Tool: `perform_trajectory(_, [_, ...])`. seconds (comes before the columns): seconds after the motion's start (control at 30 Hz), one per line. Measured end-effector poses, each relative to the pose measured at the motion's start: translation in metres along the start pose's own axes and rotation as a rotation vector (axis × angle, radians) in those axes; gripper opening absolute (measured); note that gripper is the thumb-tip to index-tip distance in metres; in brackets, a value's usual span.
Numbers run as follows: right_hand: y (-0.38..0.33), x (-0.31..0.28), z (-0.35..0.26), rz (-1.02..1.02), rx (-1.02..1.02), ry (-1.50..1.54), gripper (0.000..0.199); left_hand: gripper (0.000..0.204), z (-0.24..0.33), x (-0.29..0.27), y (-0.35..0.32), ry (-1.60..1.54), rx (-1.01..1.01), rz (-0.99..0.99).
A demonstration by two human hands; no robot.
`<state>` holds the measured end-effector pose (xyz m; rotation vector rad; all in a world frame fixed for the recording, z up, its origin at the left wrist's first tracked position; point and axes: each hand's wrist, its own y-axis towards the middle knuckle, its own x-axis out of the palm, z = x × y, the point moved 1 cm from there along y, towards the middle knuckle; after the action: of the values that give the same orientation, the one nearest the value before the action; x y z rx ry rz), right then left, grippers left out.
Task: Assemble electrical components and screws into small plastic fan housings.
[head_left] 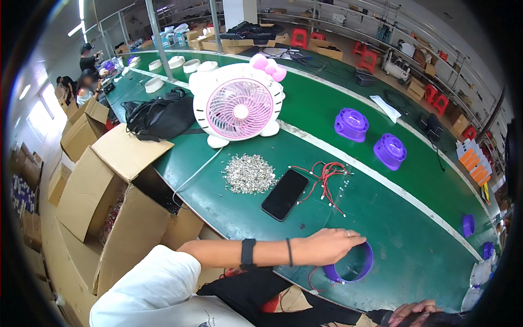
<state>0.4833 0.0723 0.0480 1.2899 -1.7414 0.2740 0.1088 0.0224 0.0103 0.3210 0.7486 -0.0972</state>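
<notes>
Far to the left of the hands stands an open brown cardboard box (117,185) beside the green bench (403,240). Up and left of the left hand lies a black fabric bag (160,117), and next to it stands a white and pink desk fan with a pink bow (239,106). Nearer, just above the left forearm, a heap of small silver metal parts (249,173) lies beside a black smartphone (285,194) lying flat, with a bundle of red wires (325,179) just right of it.

The left hand (327,246) reaches across from the left, palm down, fingers loosely curved and resting on the near rim of a purple plastic ring (357,265) that lies flat on the bench; it touches the ring rather than clamping it. A black wristband and a thin bracelet sit on that forearm.

Well above and to the right of that hand stand two purple round plastic housings (370,137). The right hand (417,312) shows only partly at the lower edge, below and right of the ring; I cannot tell whether it is open or closed.
</notes>
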Motion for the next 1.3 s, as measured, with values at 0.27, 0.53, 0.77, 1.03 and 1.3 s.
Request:
perform_trajectory(0.27, [0.06, 0.069, 0.034, 0.344, -0.345, -0.51, 0.025, 0.096, 0.042, -0.029, -0.022, 0.197, 0.203, 0.063])
perform_trajectory(0.53, [0.123, 0.078, 0.077, 0.199, -0.557, -0.939, 0.029, 0.117, 0.015, -0.015, -0.005, 0.2, 0.337, -0.346])
perform_trajectory(0.77, [0.132, 0.079, 0.101, 0.32, -0.712, -1.027, 0.036, 0.108, 0.021, -0.018, -0.014, 0.329, 0.224, -0.327])
perform_trajectory(1.03, [0.126, 0.082, 0.106, 0.329, -0.686, -1.035, 0.039, 0.102, 0.015, -0.012, -0.019, 0.338, 0.225, -0.271])
perform_trajectory(1.3, [0.127, 0.085, 0.12, 0.396, -0.888, -0.911, 0.024, 0.093, 0.014, -0.011, -0.022, 0.366, 0.242, -0.216])
